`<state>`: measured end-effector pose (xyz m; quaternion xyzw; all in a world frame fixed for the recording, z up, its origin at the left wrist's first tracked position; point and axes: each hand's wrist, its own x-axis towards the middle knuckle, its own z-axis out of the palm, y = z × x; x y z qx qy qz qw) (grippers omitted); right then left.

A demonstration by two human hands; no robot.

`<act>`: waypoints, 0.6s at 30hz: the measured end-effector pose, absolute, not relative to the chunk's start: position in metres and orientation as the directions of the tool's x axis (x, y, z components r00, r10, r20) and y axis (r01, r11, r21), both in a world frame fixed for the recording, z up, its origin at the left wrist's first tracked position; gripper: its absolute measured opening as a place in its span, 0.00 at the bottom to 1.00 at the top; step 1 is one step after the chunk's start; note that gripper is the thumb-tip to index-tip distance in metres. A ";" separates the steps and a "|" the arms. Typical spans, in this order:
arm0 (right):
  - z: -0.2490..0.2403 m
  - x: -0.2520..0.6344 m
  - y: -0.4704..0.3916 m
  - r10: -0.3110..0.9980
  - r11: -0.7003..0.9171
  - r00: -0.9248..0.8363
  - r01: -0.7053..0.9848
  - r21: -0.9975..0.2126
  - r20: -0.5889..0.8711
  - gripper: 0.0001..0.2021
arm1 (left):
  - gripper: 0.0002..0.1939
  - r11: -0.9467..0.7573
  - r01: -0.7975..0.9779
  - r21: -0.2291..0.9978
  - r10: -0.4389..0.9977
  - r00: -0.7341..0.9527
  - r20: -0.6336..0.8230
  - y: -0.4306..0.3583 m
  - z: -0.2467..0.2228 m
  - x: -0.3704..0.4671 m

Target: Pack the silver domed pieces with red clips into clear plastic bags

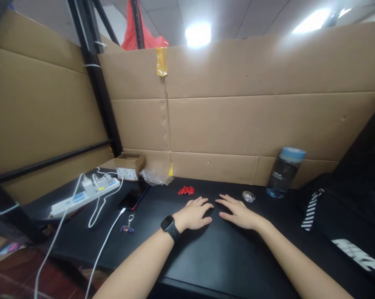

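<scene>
My left hand lies palm down on the black table, fingers spread, with a dark watch on the wrist. Just beyond its fingertips sits a small pile of red pieces, not touched. My right hand also rests palm down with its fingers apart, holding nothing. A small round clear item lies beyond and to the right of that hand. The two hands are a short gap apart, fingertips pointing inward and forward.
A phone with a white cable, a keychain, a power strip, an open cardboard box and clear plastic are at left. At right stand a bottle and a black bag. Cardboard walls rise behind.
</scene>
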<state>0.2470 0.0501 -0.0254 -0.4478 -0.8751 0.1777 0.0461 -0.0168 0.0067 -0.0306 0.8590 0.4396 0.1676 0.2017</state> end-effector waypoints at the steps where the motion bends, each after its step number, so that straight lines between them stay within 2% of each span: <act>1: -0.025 0.247 0.050 0.799 0.535 -0.596 0.767 -0.355 -0.082 0.35 | 0.27 -0.534 0.685 0.496 0.820 0.562 0.106 0.008 -0.030 -0.018; 12: -0.020 0.252 0.049 0.765 0.567 -0.638 0.733 -0.374 -0.090 0.36 | 0.27 -0.530 0.629 0.569 0.823 0.544 0.166 0.011 -0.035 -0.023; 15: -0.020 0.252 0.049 0.761 0.573 -0.642 0.731 -0.371 -0.091 0.35 | 0.27 -0.538 0.659 0.525 0.820 0.552 0.148 0.009 -0.033 -0.023; 18: -0.020 0.252 0.049 0.764 0.566 -0.638 0.737 -0.368 -0.102 0.35 | 0.30 -0.550 0.722 0.419 0.811 0.583 0.061 0.007 -0.027 -0.022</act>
